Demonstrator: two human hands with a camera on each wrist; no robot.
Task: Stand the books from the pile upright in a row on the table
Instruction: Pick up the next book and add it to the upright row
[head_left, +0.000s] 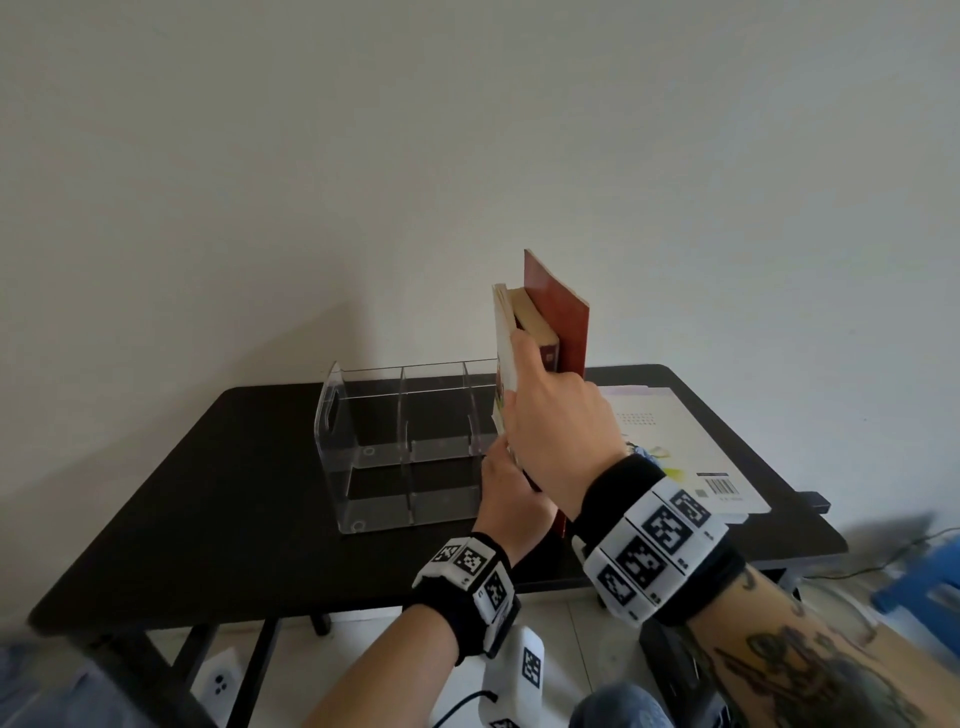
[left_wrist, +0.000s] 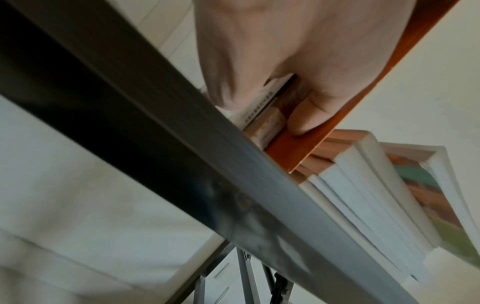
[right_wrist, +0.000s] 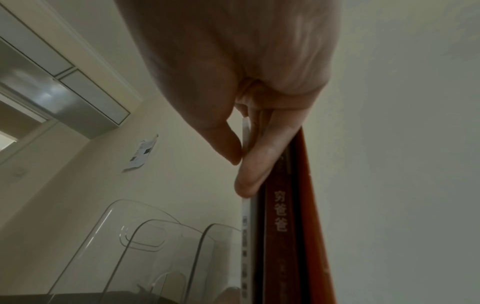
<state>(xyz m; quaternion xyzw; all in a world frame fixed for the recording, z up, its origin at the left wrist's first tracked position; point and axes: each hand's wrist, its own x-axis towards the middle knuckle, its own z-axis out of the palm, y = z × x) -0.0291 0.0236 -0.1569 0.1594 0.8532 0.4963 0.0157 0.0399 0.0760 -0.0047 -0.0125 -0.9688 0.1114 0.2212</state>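
Three books are held upright together at the right end of the clear acrylic organizer (head_left: 400, 441), which serves here as the landmark: a thin pale book (head_left: 502, 364) nearest it, a dark red-spined book (head_left: 540, 343) in the middle, and a tall red-brown book (head_left: 563, 322) farthest from it. The right hand (head_left: 558, 426) is closed over their near edge, and in the right wrist view the thin pale book is seen pinched between thumb and forefinger. The left hand (head_left: 511, 493) is curled around the lower near edge of the bundle, with a fingertip pressed on the red-brown cover in the left wrist view. The rest of the pile (head_left: 675, 447) lies flat on the black table (head_left: 234, 493), to the right of the organizer and just beyond the held books. Whether the bundle's lower edge is set down on the table cannot be told. Trouble is most likely at release: with no support on the side away from the organizer, the tall book could be tipped onto the pile, and the others dragged after it. The thin book could also be bent or slid out if the pinch is loosened unevenly. The lightweight organizer could be shoved sideways if it is leaned on.
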